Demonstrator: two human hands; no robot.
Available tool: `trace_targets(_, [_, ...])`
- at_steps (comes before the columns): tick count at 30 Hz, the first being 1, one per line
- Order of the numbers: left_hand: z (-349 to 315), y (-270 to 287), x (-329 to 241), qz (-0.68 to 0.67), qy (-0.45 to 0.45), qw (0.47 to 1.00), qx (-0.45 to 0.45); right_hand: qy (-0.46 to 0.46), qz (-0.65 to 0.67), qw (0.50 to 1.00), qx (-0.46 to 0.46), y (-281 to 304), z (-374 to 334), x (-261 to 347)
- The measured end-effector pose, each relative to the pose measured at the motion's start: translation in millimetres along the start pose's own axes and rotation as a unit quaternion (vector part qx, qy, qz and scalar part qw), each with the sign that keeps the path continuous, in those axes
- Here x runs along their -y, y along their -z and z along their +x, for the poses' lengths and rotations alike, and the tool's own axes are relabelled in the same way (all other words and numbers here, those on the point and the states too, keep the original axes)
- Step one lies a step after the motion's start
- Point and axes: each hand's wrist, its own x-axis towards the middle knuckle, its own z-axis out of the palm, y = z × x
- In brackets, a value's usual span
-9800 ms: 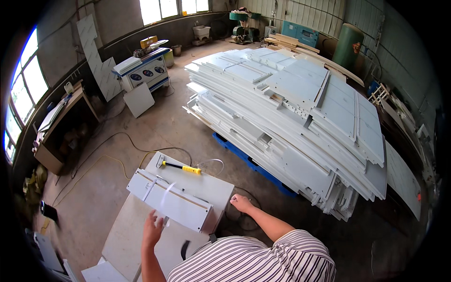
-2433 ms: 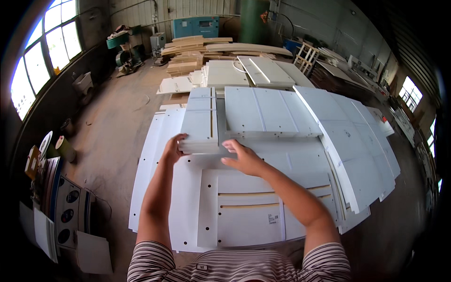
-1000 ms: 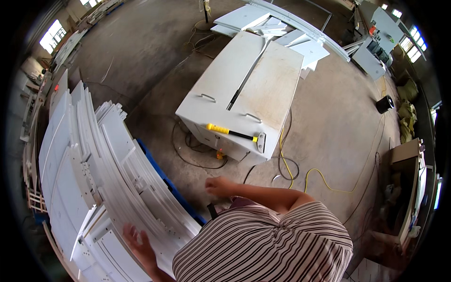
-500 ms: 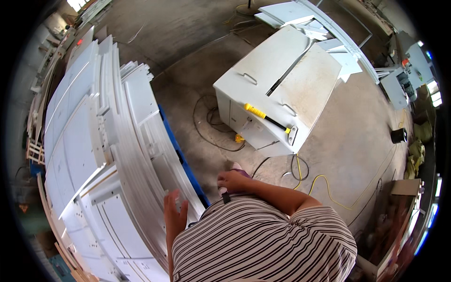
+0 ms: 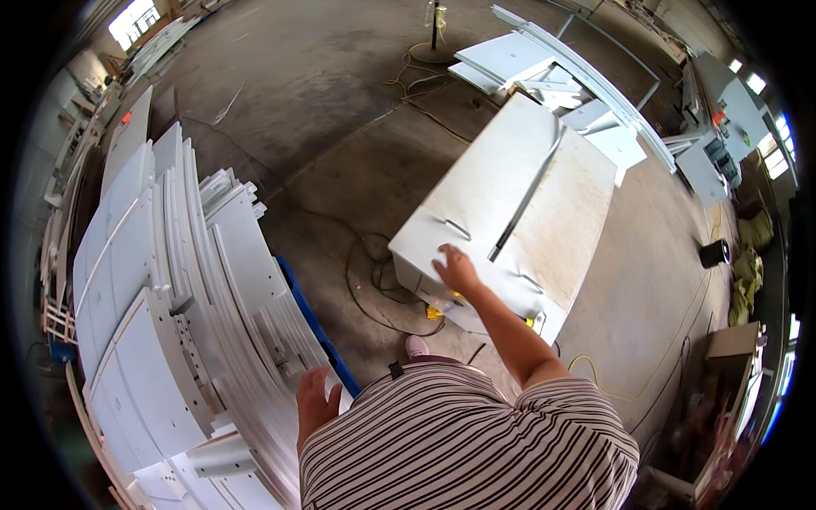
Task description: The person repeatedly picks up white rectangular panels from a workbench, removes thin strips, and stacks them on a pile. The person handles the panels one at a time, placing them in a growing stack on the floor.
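My right hand (image 5: 456, 270) is stretched forward at the near edge of a white cabinet top (image 5: 476, 204), fingers loosely apart and holding nothing. Beneath that arm lies a scraper-like tool, mostly hidden; its flat metal head (image 5: 539, 321) and a bit of yellow handle show. A metal handle (image 5: 457, 229) is fixed on the top just beyond my fingers. At my left side, my left hand (image 5: 318, 398) is raised beside the stack of white panels (image 5: 246, 297), fingers apart, nothing in them. Whether it touches the panels I cannot tell.
A blue strip (image 5: 310, 319) runs along the stack's base. Dark cable (image 5: 353, 280) and yellow cable (image 5: 612, 393) lie on the concrete floor. Beyond the cabinet are more white panels (image 5: 510, 61). To the right stand a black cylinder (image 5: 715, 253) and an open box (image 5: 733, 340).
My right hand has moved from my waist forward to the cabinet, its arm now covering most of the tool. My left hand stays near the stack. The view has tilted upward.
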Motion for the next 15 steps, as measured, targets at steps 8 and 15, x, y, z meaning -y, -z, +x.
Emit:
trace_targets(8, [122, 21, 54, -0.017, -0.018, 0.999, 0.033, -0.186, -0.117, 0.975, 0.017, -13, 162, -58])
trace_targets(15, [264, 70, 104, 0.023, 0.006, 0.999, 0.047, -0.317, -0.203, 0.926, 0.01, -31, 214, -60])
